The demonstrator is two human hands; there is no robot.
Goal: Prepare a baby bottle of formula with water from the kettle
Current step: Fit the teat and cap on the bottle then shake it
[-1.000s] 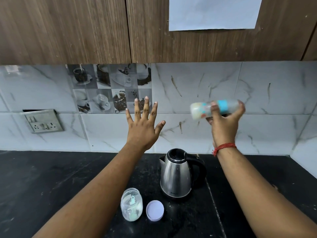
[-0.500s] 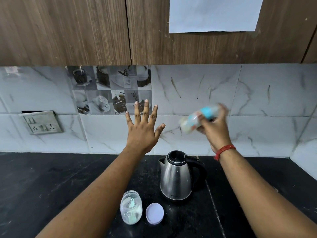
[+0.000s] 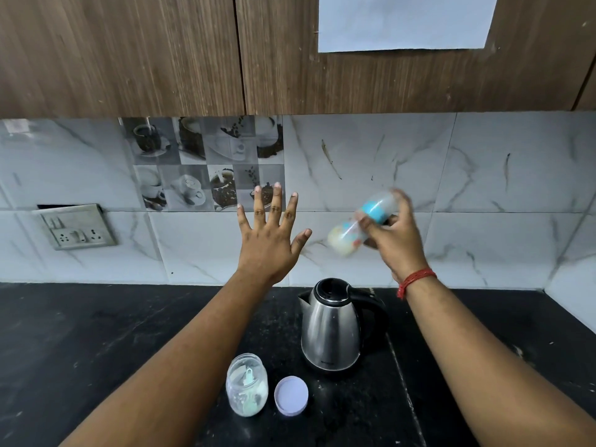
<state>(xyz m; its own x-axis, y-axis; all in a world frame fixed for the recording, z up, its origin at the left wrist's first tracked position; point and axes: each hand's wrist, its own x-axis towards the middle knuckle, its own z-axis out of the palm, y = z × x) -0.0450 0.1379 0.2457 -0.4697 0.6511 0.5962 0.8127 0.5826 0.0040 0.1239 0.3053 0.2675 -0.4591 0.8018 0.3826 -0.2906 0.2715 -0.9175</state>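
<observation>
On the black speckled stone counter (image 3: 96, 343), backed by a white marble-patterned tiled wall (image 3: 483, 175) and brown wood-grain upper cabinets (image 3: 129, 53), stands a stainless-steel electric kettle with a black handle (image 3: 332, 327). A white sheet of paper (image 3: 406, 21) hangs on the right cabinet door, and a grey switch-and-socket plate (image 3: 75, 227) sits on the wall at far left. Near the front edge, left of the kettle, a clear plastic jar of pale powder with a green scoop inside (image 3: 247, 383) stands open, its round pale lilac lid (image 3: 291, 395) lying just beside it. Above the kettle, the right hand (image 3: 393, 240), a red thread at its wrist, grips a blurred, tilted clear baby bottle with a blue collar (image 3: 361, 224). The left hand (image 3: 271, 240) is raised with fingers spread, holding nothing.
</observation>
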